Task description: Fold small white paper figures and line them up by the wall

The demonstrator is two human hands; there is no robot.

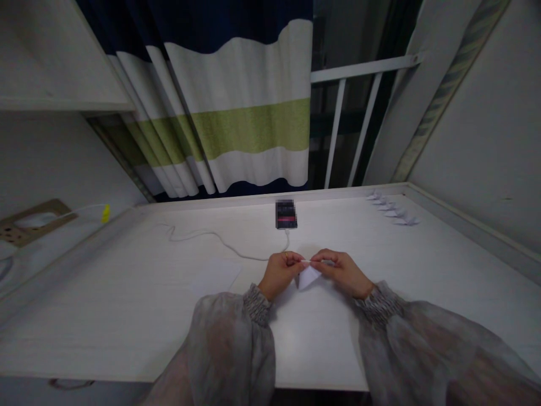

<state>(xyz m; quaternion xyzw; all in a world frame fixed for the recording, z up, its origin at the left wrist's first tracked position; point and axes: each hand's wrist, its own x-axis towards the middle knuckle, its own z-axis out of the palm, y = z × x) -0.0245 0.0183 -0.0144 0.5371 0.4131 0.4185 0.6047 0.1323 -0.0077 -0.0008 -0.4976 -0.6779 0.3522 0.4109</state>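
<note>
Between my two hands is a small piece of folded white paper (pixel 309 277), its pointed part hanging down toward me just over the desk. My left hand (pixel 280 273) pinches its upper left edge between thumb and fingers, and a ring shows on one finger. From the other side my right hand (pixel 341 272) pinches the upper right edge, fingertips close to those of the left. The fingertips partly cover the paper's top fold. Left of my left wrist, flat sheets of white paper (pixel 217 277) lie on the desk.
A phone (pixel 286 214) with a white cable (pixel 224 242) lies behind my hands. Several folded white paper pieces (pixel 392 211) stand in a row at the back right of the white desk (pixel 127 316). A curtain (pixel 236 101) hangs behind; a socket board (pixel 36 221) is at left.
</note>
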